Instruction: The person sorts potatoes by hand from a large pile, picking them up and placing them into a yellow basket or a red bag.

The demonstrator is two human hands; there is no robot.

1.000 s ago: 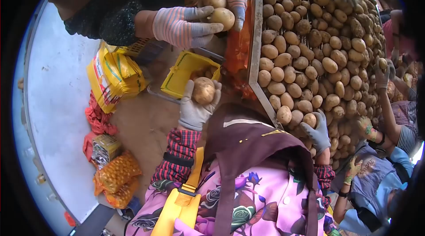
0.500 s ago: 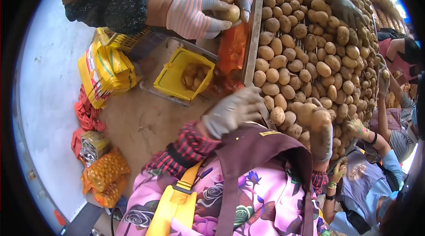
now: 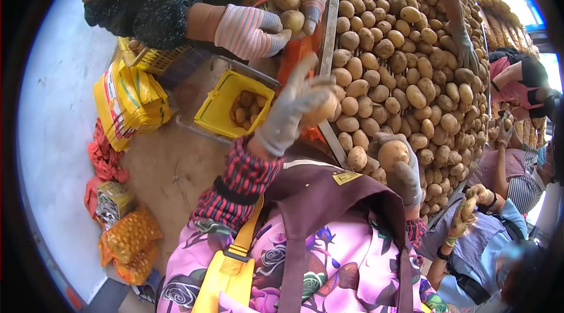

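My left hand point(image 3: 285, 114), in a grey glove, is slightly blurred by motion above the rim of the sorting table point(image 3: 330, 31). Its fingers curl round a potato point(image 3: 322, 110), with one finger pointing up. Over the near end of the potato pile point(image 3: 405, 72), my right hand point(image 3: 409, 177) is closed on another potato point(image 3: 393, 155), its gloved fingers wrapping the far side and the thumb in front.
Across from me, a co-worker's striped gloves point(image 3: 249, 32) hold two potatoes. A yellow-lined crate point(image 3: 207, 114) with potatoes stands on the floor, near yellow sacks point(image 3: 132, 98) and orange net bags point(image 3: 129, 236). A gloved hand point(image 3: 466, 51) and other workers are at the far right.
My left hand has risen from the table edge and turned, now with a potato in it. My right hand has rolled over, bringing its potato into clear view.
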